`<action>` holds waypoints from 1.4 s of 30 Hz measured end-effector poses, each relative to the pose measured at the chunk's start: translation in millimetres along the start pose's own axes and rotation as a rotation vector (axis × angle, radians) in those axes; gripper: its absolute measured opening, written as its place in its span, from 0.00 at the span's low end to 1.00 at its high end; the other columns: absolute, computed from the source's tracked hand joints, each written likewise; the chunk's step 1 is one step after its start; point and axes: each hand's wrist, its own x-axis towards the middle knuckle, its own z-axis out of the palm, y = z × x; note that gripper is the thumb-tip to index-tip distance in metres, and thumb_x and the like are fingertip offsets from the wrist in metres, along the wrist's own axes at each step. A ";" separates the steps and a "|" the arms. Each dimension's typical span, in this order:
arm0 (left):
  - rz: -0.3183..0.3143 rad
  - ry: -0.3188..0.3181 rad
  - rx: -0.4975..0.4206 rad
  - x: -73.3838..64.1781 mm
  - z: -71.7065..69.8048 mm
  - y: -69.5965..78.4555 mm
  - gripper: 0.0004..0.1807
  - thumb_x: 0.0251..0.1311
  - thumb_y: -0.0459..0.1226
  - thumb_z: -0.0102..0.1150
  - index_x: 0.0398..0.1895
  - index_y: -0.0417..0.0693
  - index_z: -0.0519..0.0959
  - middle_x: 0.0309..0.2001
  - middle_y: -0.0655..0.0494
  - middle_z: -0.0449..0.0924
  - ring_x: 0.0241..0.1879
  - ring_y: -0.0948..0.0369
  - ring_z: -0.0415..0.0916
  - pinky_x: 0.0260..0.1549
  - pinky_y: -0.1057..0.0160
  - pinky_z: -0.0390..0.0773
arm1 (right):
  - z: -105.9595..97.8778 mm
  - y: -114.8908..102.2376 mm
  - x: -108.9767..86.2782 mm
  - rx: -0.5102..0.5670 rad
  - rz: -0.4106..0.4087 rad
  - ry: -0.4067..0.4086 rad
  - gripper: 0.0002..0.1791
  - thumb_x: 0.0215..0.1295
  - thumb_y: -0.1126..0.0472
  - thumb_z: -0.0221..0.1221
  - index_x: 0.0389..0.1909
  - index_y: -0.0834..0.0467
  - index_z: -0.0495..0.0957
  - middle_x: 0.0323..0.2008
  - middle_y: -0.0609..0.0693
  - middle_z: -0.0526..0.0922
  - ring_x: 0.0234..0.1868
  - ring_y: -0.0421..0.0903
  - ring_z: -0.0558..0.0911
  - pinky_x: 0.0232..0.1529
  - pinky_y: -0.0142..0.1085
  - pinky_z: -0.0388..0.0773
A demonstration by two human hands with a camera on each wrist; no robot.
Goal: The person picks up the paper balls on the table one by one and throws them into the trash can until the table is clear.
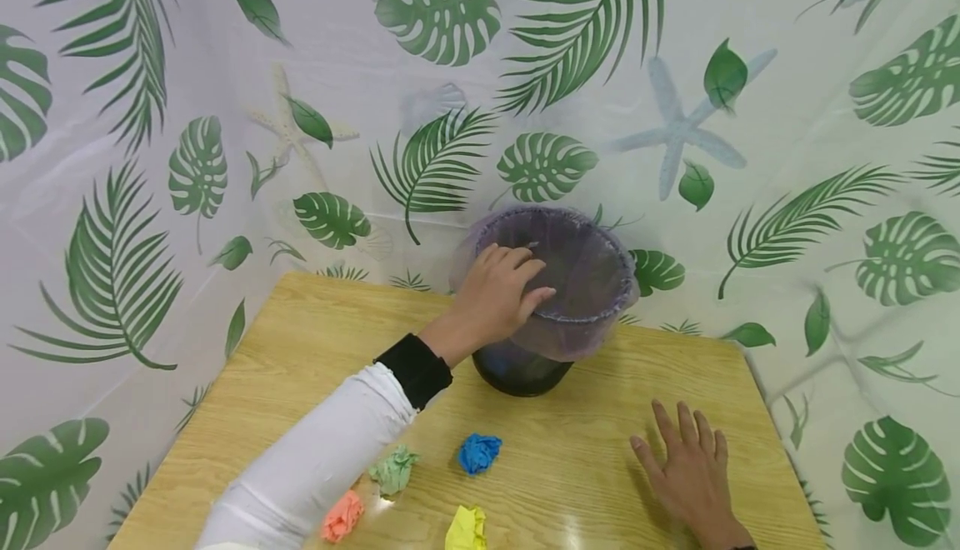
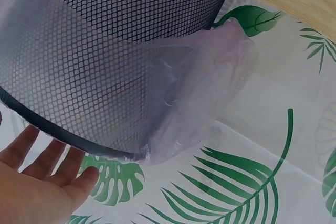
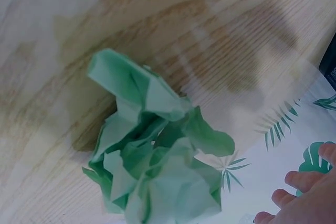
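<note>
Four crumpled paper balls lie on the surface: a blue ball, a green ball, an orange ball and, cut off by the frame, a yellow ball. They should be light, springy and easily squashed; a gentle pinch across the widest folds should do, since a loose corner could tear. The left hand hangs at the bin's rim, fingers loosely bent with nothing seen in them. The purple bag over that rim looks thin and slippery, best held together with the stiff rim. The right hand spreads its fingers wide, holding nothing.
</note>
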 end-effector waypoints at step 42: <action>-0.353 -0.130 0.028 -148.4 45.7 -91.1 0.43 0.72 0.65 0.46 0.78 0.45 0.64 0.77 0.35 0.57 0.77 0.39 0.52 0.77 0.40 0.43 | -5.1 5.5 -7.3 -0.008 0.044 -0.060 0.40 0.77 0.36 0.50 0.79 0.57 0.60 0.74 0.73 0.56 0.72 0.78 0.52 0.66 0.78 0.41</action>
